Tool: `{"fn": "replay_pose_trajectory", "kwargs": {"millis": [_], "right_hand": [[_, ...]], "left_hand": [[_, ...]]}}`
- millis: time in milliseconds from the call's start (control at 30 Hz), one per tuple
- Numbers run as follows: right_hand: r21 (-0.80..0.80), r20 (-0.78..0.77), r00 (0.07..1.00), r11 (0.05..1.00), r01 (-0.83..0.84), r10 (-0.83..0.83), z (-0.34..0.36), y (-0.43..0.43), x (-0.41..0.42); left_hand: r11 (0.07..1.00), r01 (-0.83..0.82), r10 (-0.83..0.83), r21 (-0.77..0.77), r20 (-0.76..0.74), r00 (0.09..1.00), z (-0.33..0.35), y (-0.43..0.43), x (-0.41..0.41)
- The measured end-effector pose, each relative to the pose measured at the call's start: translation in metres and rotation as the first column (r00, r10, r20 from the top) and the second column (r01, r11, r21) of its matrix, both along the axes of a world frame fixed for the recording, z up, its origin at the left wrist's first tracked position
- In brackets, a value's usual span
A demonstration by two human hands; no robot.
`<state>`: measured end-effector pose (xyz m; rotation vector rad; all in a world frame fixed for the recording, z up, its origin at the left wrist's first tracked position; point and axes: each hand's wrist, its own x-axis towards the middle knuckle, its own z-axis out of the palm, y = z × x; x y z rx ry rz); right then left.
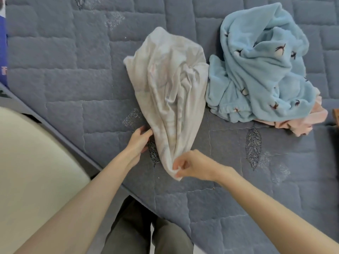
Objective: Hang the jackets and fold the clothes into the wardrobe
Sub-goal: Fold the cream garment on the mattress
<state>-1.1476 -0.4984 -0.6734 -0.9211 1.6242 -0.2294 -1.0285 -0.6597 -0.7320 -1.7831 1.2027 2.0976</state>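
Note:
A crumpled white garment (168,88) lies on the blue-grey quilted bed (64,70), bunched to a narrow end nearest me. My right hand (192,165) pinches that near end between thumb and fingers. My left hand (139,142) touches the garment's left edge with fingers curled on the fabric. To the right lies a heap of fluffy light-blue clothing (262,66) with small dark marks. A pink piece (300,123) sticks out under the heap's lower right side.
The bed's edge runs diagonally from the upper left to the bottom middle. A cream rounded surface (33,171) fills the lower left beside the bed. My legs in grey trousers (146,235) stand at the bed's edge. A brown object (336,118) shows at the right border.

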Motion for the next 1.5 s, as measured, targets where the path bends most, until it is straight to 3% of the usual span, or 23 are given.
{"fn": "replay_pose_trajectory", "kwargs": {"millis": [100, 133, 200, 267, 300, 367, 400, 467, 533, 600, 633, 667, 733, 800, 833, 900, 967, 1000, 1100, 1200, 1367, 1500], "right_hand": [[0.107, -0.006, 0.997, 0.991, -0.078, 0.079, -0.006, 0.016, 0.004], [0.115, -0.067, 0.997, 0.993, -0.031, 0.038, -0.009, 0.020, 0.003], [0.006, -0.260, 0.940, 0.973, 0.232, -0.223, -0.016, 0.021, -0.003], [-0.171, -0.330, 0.738, 0.806, 0.567, -0.589, -0.022, 0.014, -0.015], [-0.157, -0.270, 0.632, 0.681, 0.716, -0.727, -0.024, 0.007, -0.024], [0.058, -0.068, 0.437, 0.434, 0.899, -0.897, -0.029, -0.010, -0.037], [0.147, -0.005, 0.395, 0.390, 0.909, -0.919, -0.032, -0.018, -0.041], [0.206, 0.055, 0.417, 0.419, 0.884, -0.907, -0.035, -0.033, -0.041], [0.176, 0.089, 0.421, 0.430, 0.885, -0.903, -0.031, -0.043, -0.033], [0.099, 0.034, 0.436, 0.437, 0.894, -0.899, -0.025, -0.043, -0.024], [0.070, -0.041, 0.488, 0.485, 0.872, -0.872, -0.019, -0.040, -0.020], [0.093, -0.118, 0.572, 0.565, 0.820, -0.812, -0.013, -0.033, -0.016], [0.322, -0.217, 0.779, 0.710, 0.626, -0.589, 0.000, -0.016, -0.006], [0.545, -0.220, 0.925, 0.747, 0.381, -0.311, 0.009, -0.001, 0.008], [0.564, -0.273, 0.953, 0.781, 0.269, -0.131, 0.011, 0.001, 0.012], [0.456, -0.504, 0.857, 0.876, 0.157, 0.110, 0.013, -0.006, 0.015], [0.235, -0.649, 0.759, 0.963, 0.130, 0.056, 0.017, -0.027, 0.015], [0.123, -0.656, 0.754, 0.986, 0.113, -0.005, 0.019, -0.041, 0.015], [-0.117, -0.557, 0.822, 0.991, 0.063, -0.117, 0.018, -0.089, 0.016], [-0.297, -0.541, 0.826, 0.955, -0.010, -0.160, 0.009, -0.137, 0.017], [-0.397, -0.398, 0.900, 0.918, 0.005, -0.177, -0.019, -0.216, 0.020], [-0.271, -0.386, 0.919, 0.962, -0.024, -0.086, -0.045, -0.261, 0.012]], "left_hand": [[0.967, -0.113, 0.134, 0.229, -0.080, 0.988, 0.001, 0.005, 0.000], [0.950, -0.149, 0.182, 0.273, -0.099, 0.978, -0.001, 0.006, 0.001], [0.946, -0.218, 0.248, 0.242, -0.101, 0.964, -0.006, 0.007, 0.003], [0.955, -0.259, 0.275, 0.147, -0.096, 0.957, -0.009, 0.008, 0.005], [0.954, -0.276, 0.288, 0.113, -0.107, 0.952, -0.009, 0.008, 0.006], [0.959, -0.284, 0.285, 0.026, -0.129, 0.950, -0.008, 0.004, 0.013], [0.964, -0.261, 0.253, -0.053, -0.128, 0.959, -0.006, 0.001, 0.018], [0.945, -0.179, 0.156, -0.272, -0.105, 0.982, 0.001, -0.005, 0.031], [0.855, -0.130, 0.123, -0.501, -0.047, 0.991, 0.008, -0.008, 0.050], [0.754, -0.158, 0.252, -0.638, 0.059, 0.966, 0.016, -0.010, 0.071], [0.731, -0.179, 0.344, -0.659, 0.128, 0.930, 0.019, -0.012, 0.081], [0.743, -0.188, 0.405, -0.642, 0.207, 0.891, 0.020, -0.013, 0.090], [0.853, -0.161, 0.364, -0.496, 0.346, 0.864, 0.019, -0.017, 0.100], [0.941, -0.125, 0.241, -0.314, 0.366, 0.899, 0.016, -0.023, 0.100], [0.956, -0.128, 0.214, -0.262, 0.331, 0.919, 0.017, -0.027, 0.098], [0.957, -0.155, 0.216, -0.245, 0.243, 0.946, 0.018, -0.038, 0.090], [0.946, -0.186, 0.240, -0.266, 0.188, 0.952, 0.017, -0.051, 0.083], [0.947, -0.188, 0.237, -0.259, 0.173, 0.956, 0.015, -0.057, 0.080], [0.955, -0.224, 0.251, -0.194, 0.128, 0.960, 0.008, -0.071, 0.079], [0.939, -0.282, 0.301, -0.196, 0.077, 0.950, 0.004, -0.088, 0.082], [0.963, -0.201, 0.214, -0.178, 0.058, 0.975, 0.011, -0.113, 0.091], [0.985, -0.135, 0.142, -0.110, 0.061, 0.988, 0.017, -0.117, 0.098]]}}
